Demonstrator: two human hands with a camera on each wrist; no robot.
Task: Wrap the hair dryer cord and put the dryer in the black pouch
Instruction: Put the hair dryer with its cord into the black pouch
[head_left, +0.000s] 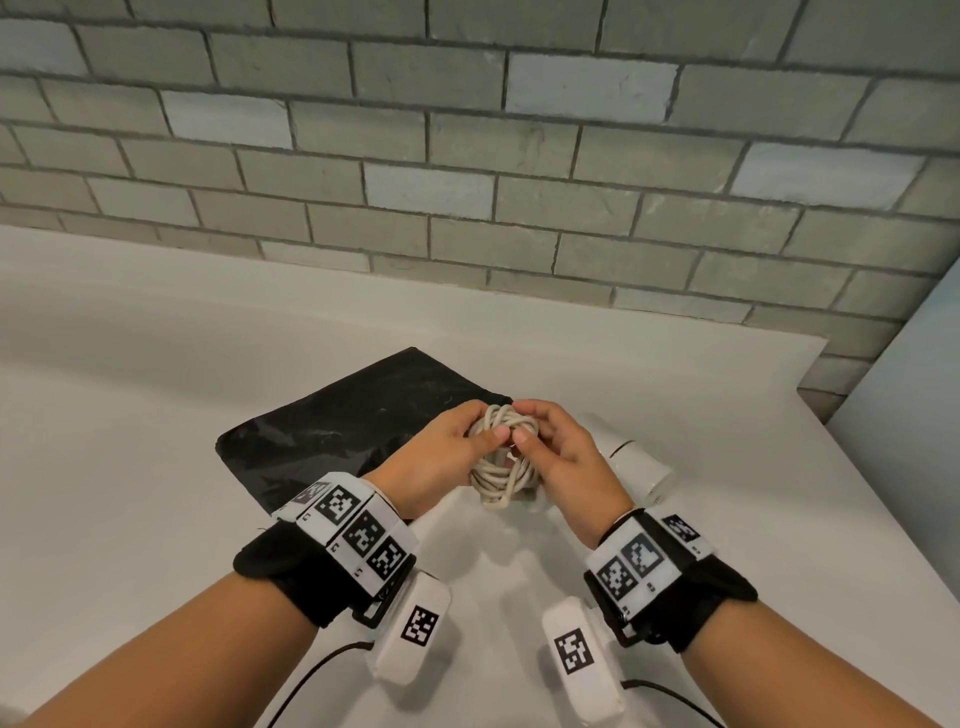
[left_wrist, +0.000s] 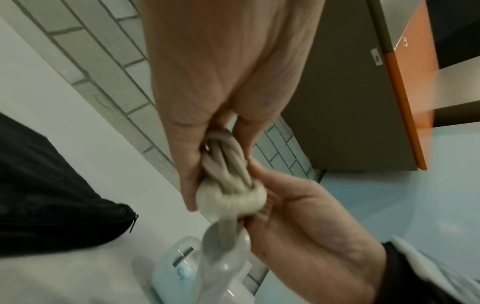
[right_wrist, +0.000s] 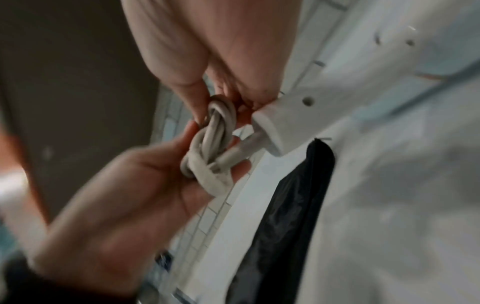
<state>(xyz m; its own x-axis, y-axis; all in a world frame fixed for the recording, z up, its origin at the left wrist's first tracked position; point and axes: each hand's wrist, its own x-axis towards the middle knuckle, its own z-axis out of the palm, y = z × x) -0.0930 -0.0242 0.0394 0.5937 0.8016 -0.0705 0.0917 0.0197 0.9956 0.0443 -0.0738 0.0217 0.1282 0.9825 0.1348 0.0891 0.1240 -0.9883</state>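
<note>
Both hands hold a coiled bundle of white cord (head_left: 501, 457) above the white counter. My left hand (head_left: 449, 449) grips the coil from the left, and my right hand (head_left: 558, 444) pinches a strand at its top. The cord (left_wrist: 228, 164) (right_wrist: 213, 139) runs between the fingers in both wrist views. The white hair dryer (head_left: 641, 465) lies on the counter just right of my right hand, and its body (left_wrist: 202, 273) (right_wrist: 288, 119) shows below the coil. The black pouch (head_left: 337, 431) lies flat behind my left hand, also seen as the pouch (left_wrist: 52, 195) (right_wrist: 293, 216).
A grey brick wall (head_left: 467, 156) rises behind the white counter (head_left: 130, 415). The counter's right edge (head_left: 857, 447) drops off beside a pale blue surface. An orange-edged panel (left_wrist: 405, 102) stands off to the side.
</note>
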